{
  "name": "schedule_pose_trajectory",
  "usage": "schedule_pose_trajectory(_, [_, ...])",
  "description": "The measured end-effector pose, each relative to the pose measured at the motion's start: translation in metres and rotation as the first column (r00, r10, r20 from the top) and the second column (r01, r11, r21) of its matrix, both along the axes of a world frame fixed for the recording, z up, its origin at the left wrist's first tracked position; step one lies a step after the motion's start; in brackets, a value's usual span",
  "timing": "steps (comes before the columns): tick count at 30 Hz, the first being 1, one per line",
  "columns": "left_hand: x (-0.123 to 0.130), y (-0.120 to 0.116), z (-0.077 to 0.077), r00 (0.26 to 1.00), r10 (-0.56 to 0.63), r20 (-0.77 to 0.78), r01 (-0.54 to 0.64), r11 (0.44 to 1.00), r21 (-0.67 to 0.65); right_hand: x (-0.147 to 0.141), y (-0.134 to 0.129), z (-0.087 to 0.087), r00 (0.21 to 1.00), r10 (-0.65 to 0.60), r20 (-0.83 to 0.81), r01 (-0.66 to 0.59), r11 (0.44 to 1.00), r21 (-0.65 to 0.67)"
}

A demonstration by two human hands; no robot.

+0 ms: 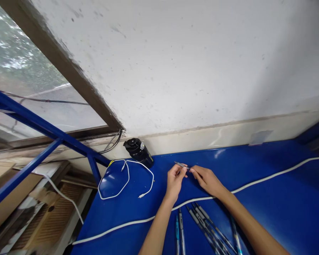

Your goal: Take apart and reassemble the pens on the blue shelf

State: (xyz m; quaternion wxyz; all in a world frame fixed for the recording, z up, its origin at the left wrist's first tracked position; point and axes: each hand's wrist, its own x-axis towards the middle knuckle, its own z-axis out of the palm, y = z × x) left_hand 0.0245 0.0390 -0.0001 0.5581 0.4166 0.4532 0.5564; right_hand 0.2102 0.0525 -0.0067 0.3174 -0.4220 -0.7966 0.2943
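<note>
My left hand and my right hand meet above a blue table top. Between their fingertips is a small, thin metal pen part. My left fingers pinch it, and my right fingertips press at its near end. Several pens with grey and blue barrels lie close together below my wrists. A white cable runs across the table under my forearms.
A black bottle lies at the table's back edge, next to a looped white charging cable. Blue metal framing stands at the left, with cardboard and wooden pieces beyond the table's left edge. A white wall rises behind.
</note>
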Motion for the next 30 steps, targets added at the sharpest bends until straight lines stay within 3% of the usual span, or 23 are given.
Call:
schedule_pose_trajectory(16, [0.0000, 0.0001, 0.0004, 0.999, 0.004, 0.041, -0.003, 1.000, -0.019, 0.0006, -0.0016, 0.0004, 0.999, -0.017, -0.032, 0.015, 0.998, -0.061])
schedule_pose_trajectory(23, [-0.0007, 0.0004, 0.0003, 1.000, 0.004, 0.029, -0.003, 1.000, -0.012, 0.0002, -0.0009, 0.0040, 0.999, 0.003, 0.051, -0.001, 1.000, -0.028])
schedule_pose_trajectory(30, [-0.0023, 0.0008, -0.0016, 0.999, -0.018, 0.039, 0.018, 1.000, -0.013, 0.0003, -0.0019, -0.0017, 0.999, -0.041, -0.016, 0.040, 0.998, -0.052])
